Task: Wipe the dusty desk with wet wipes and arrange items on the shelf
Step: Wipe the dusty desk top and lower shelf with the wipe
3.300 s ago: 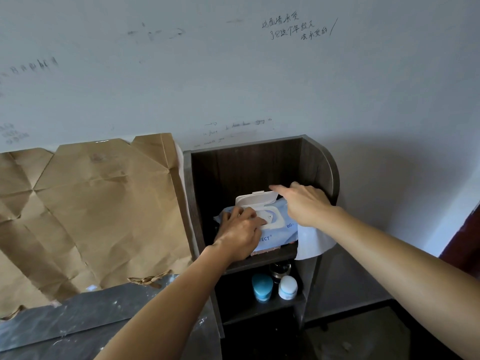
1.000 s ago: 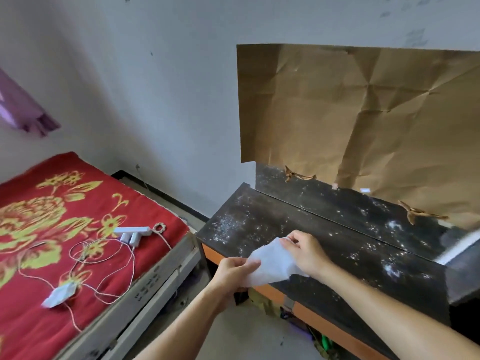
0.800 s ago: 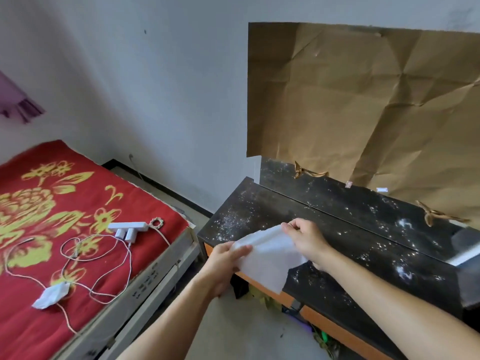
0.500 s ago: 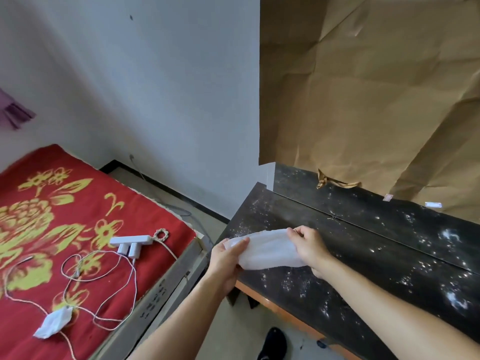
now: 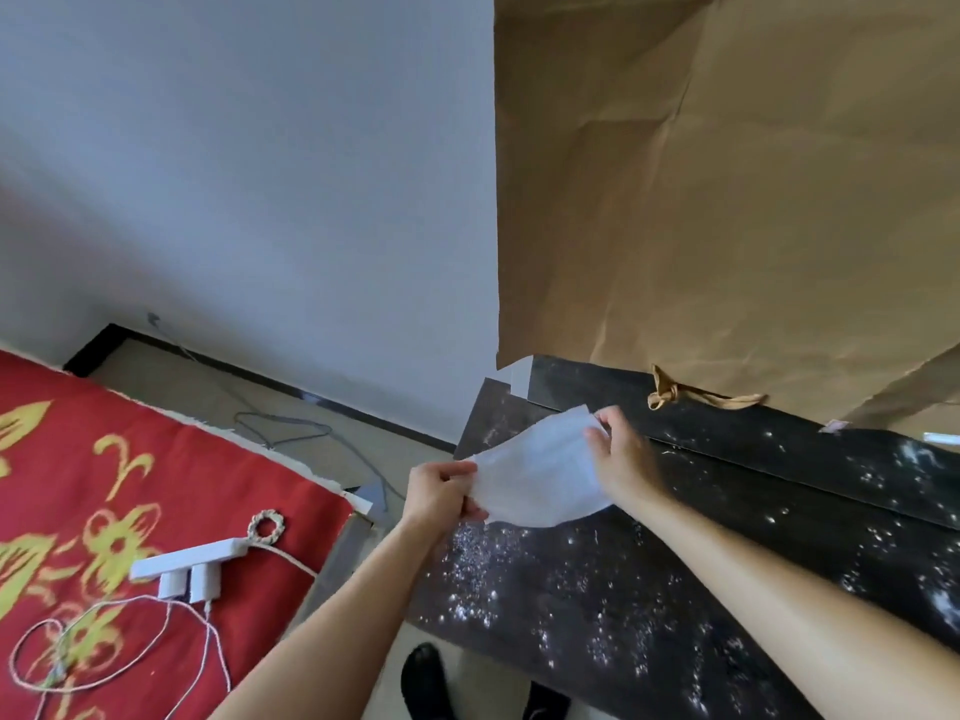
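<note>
Currently: dark shoe [image 5: 427, 678] on the floor at the bottom edge, just beside the counter's front. Counter [image 5: 597, 605] is dark, its top speckled all over with white dust. Both forearms reach in above it.

Left hand [image 5: 439, 493] grip: closed, thumb and fingers pinching the left corner of the wet wipe [image 5: 535, 478]. Right hand [image 5: 621, 454] grip: closed too, fingertips pinching the wipe's upper right edge. The wipe is white, spread between the two grips, held over the counter's left end. Can't tell if its lower edge touches the top.

Off to the left is a bed [image 5: 104, 459] with a red-and-yellow cover. A white power strip [image 5: 189, 561] with two plugs and loose white cables lies on it.

Further back is the counter's raised rear ledge, with a twisted paper cord [image 5: 667, 393] lying at the foot of the creased brown paper [image 5: 727, 200] that hangs on the wall behind.
</note>
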### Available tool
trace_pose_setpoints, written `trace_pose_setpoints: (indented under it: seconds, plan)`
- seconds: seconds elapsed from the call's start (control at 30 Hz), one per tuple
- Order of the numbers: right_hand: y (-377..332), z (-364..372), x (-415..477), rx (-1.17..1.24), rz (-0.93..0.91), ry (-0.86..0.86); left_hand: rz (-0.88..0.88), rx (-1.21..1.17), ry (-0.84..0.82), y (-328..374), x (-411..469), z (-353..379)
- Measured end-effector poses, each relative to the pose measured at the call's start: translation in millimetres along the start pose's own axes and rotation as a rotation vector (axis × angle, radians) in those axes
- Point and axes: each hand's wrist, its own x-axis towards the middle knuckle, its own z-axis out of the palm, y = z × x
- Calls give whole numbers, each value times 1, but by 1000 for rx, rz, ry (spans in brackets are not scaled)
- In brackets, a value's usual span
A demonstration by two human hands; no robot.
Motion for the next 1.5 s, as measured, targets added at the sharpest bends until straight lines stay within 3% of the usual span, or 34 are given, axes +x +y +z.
trace_pose_setpoints:
  seconds: [0.13, 0.2, 0.3, 0.37, 0.47, 0.63, 0.83, 0.87, 1.0, 1.13, 1.27, 1.4, 1.5]
  plan:
    - [-22, 26, 28, -188, -109, 104, -36, 40, -88, 9, 47, -6]
    - [-32, 49, 29, -259, -166, 38, -77, 47, -81, 3, 64, -15]
    - [-36, 88, 17, -423, -301, -211, -118, 118, -69, -17, 83, -39]
    - [-30, 104, 13, -499, -360, -108, -133, 194, -81, -32, 97, -56]
    - [-31, 118, 12, -444, -284, 86, -128, 335, -133, -54, 112, -75]
    - [-30, 159, 27, -166, -101, -38, -85, 526, -283, -80, 116, -70]
    - [-38, 174, 92, 37, 92, 385, 28, 587, -399, -77, 129, -56]
    - [-44, 179, 93, 27, 54, 353, 46, 605, -410, -74, 132, -55]
    - [-45, 189, 70, -154, -256, -39, 59, 629, -456, -69, 135, -56]
    - [-42, 187, 98, -284, -282, 88, 68, 628, -457, -73, 135, -57]
    - [-51, 198, 105, -205, -228, 146, 62, 601, -458, -80, 136, -60]
    - [-46, 187, 67, -299, -226, 23, 46, 571, -481, -80, 135, -62]
    - [-60, 188, 99, -411, -133, 19, 28, 566, -491, -78, 139, -59]
